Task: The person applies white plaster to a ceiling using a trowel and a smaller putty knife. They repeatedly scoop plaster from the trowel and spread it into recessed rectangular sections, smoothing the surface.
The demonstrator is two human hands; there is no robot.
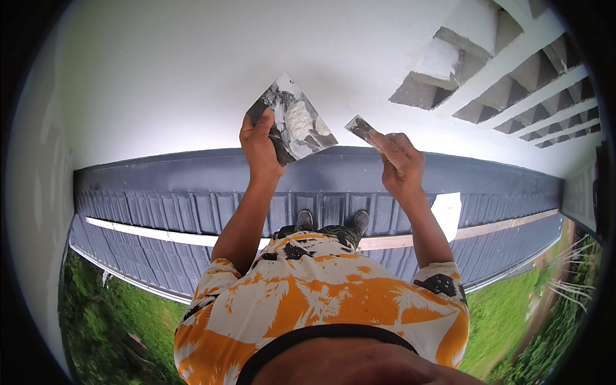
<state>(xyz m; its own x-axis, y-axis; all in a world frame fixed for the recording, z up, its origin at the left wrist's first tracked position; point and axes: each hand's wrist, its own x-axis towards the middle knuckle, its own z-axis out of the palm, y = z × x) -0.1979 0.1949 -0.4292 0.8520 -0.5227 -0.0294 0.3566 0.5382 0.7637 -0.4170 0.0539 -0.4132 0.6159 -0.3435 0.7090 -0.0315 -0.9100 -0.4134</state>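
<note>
My left hand (260, 144) grips a flat, squarish metal plastering blade (282, 102) by its dark edge, thumb on top. A lump of white filler paste (299, 120) sits on the blade, with grey and white smears around it. To the right, my right hand (403, 163) is closed round a small putty knife (359, 127), whose short, smeared blade points up and left. A gap separates the two tools. Both are held up in front of a smooth white wall (160, 83).
I stand on a dark ribbed metal roof (167, 212), crossed by a long wooden batten (154, 232). A white sheet (446, 215) lies near my right forearm. Openwork concrete blocks (500, 77) fill the wall's upper right. Beyond the roof edge, grass (151, 308) lies below.
</note>
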